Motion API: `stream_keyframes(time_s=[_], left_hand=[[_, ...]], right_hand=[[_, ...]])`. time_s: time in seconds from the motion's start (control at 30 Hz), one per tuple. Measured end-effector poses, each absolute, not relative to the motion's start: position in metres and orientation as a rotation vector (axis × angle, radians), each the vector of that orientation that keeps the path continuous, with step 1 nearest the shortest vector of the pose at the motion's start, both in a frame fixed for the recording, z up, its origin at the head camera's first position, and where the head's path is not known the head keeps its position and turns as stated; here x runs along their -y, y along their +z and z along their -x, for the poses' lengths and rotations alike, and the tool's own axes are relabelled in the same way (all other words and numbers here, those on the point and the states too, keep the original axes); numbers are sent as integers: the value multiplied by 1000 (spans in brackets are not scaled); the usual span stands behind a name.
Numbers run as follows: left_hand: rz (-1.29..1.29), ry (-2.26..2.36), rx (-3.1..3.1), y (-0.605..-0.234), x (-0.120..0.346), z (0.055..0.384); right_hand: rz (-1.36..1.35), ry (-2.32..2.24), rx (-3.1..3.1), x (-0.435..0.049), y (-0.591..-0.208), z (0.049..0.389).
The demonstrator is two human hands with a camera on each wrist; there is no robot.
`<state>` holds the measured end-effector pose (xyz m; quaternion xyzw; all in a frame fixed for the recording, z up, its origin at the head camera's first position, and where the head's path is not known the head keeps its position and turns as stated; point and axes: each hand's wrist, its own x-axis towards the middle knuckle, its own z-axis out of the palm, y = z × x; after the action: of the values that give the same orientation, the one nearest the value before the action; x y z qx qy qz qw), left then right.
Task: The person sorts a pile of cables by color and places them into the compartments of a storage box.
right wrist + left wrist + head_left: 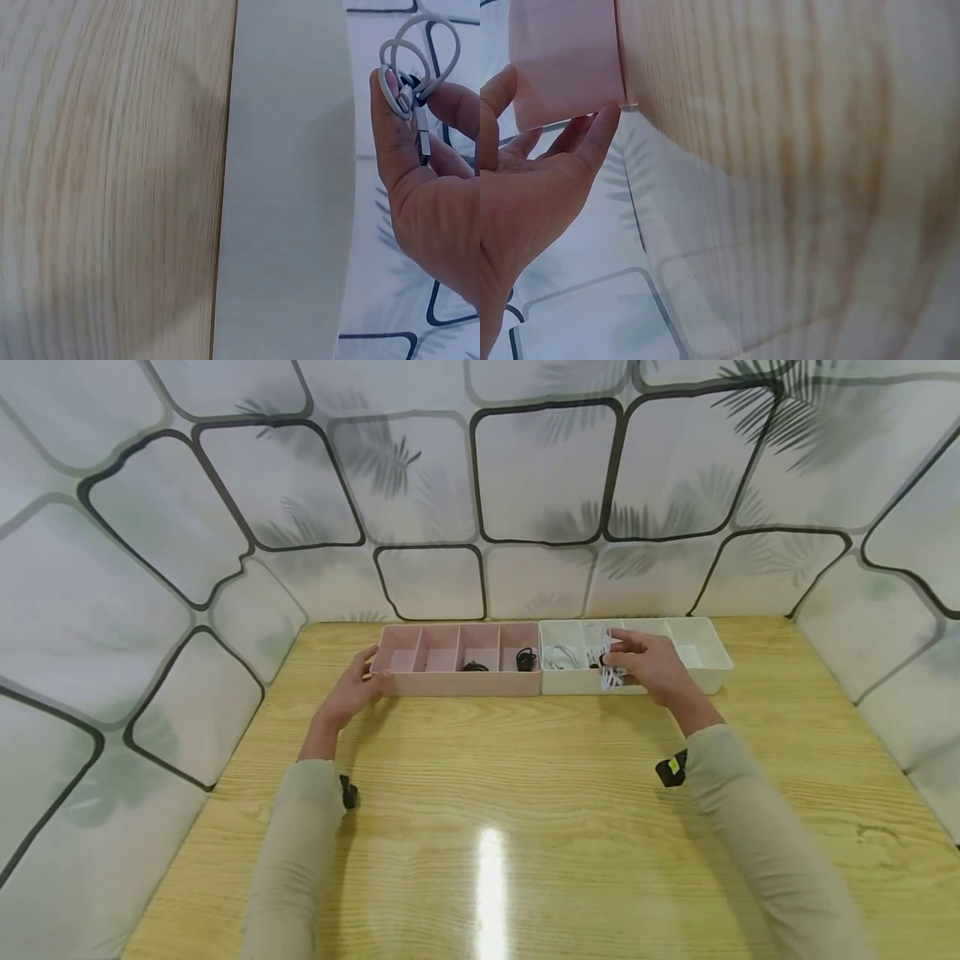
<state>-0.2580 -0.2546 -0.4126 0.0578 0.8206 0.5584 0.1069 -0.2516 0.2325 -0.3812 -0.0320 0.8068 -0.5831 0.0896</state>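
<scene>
My left hand [354, 691] is at the left end of a pink divided storage box [465, 683]. In the left wrist view its fairly straight fingers [600, 135] touch the end wall, with the thumb by the upper edge. My right hand [652, 664] pinches a coiled white USB cable [611, 677] above a white divided storage box [708, 680]. The right wrist view shows the cable's loops [442, 37], black tie and metal plug [422, 135] between thumb and fingers. Another white cable [561, 657] lies in the white box's left compartment.
Both boxes stand end to end along the back of the wooden table [450, 777]. Black cables [526, 659] lie in the pink box's two right compartments. A patterned curtain [420, 577] rises behind the table.
</scene>
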Motion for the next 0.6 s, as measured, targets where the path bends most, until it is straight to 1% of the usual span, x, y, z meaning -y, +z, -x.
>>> stream_keyframes(time_s=[0.13,0.33,0.6], left_hand=[[-150,1644,-2391,-399,250,252],[-151,1672,-2411,-421,258,263],[-171,1674,-2433,-424,257,264]], right_hand=[[23,-1795,-2378,-246,-378,254],[-23,-1940,-2324,-269,-374,258],[-54,-1890,-2480,-298,-374,267]])
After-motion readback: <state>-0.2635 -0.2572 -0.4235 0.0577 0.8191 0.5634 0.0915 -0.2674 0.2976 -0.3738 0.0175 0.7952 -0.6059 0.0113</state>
